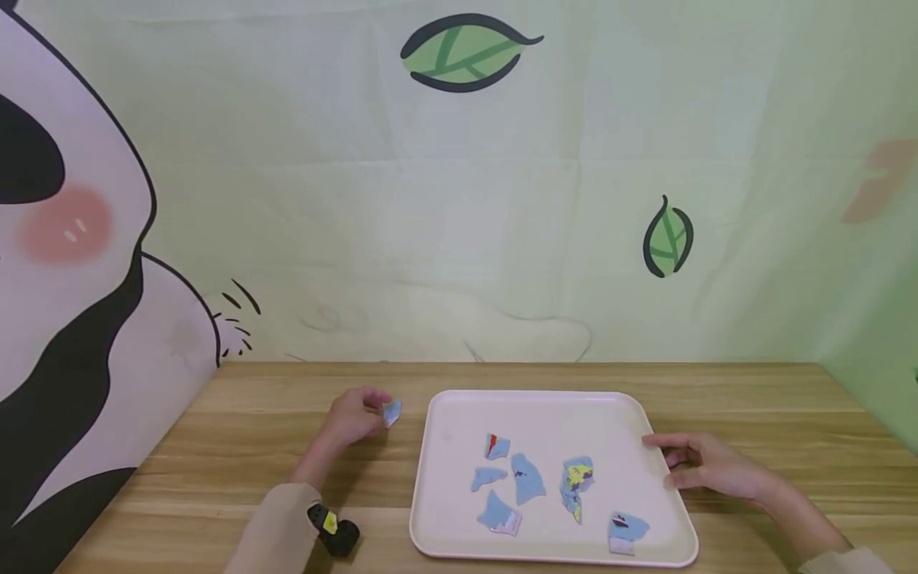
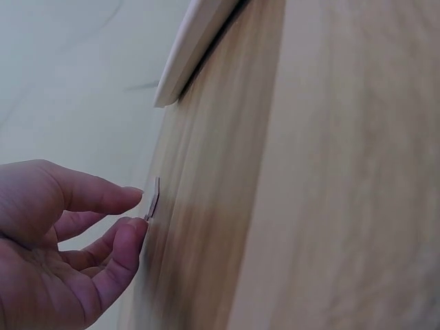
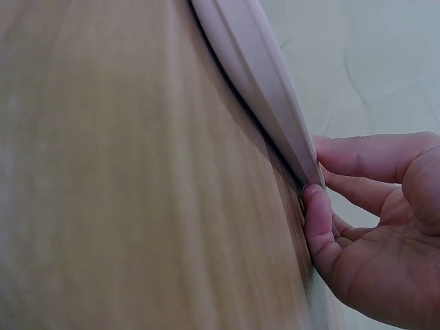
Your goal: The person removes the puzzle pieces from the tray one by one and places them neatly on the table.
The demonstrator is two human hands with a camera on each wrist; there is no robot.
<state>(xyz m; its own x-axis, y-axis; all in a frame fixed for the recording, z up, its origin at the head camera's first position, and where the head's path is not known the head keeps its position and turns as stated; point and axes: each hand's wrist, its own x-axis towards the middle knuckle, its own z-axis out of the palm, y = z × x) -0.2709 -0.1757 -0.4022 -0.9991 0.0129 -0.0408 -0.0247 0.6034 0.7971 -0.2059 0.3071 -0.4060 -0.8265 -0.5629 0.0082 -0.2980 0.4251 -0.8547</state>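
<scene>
My left hand [image 1: 358, 414] pinches a small blue map puzzle piece [image 1: 391, 413] between thumb and fingertips, above the table left of the tray. From the left wrist view the piece [image 2: 155, 198] shows edge-on at the fingertips. A white tray [image 1: 538, 406] lies on the table with several irregular map pieces on it. Among them are one with red [image 1: 497, 446], a plain blue one [image 1: 489, 477], and a yellow-and-blue one [image 1: 577, 486]. At the tray's right side my right hand [image 1: 706, 465] holds the rim [image 3: 275, 89] with thumb and forefinger.
The wooden table [image 1: 287, 406] extends on both sides of the tray. Behind it hangs a pale green cloth [image 1: 344, 223] printed with leaves and a panda. A black device with a yellow mark [image 1: 337, 532] sits by the left sleeve.
</scene>
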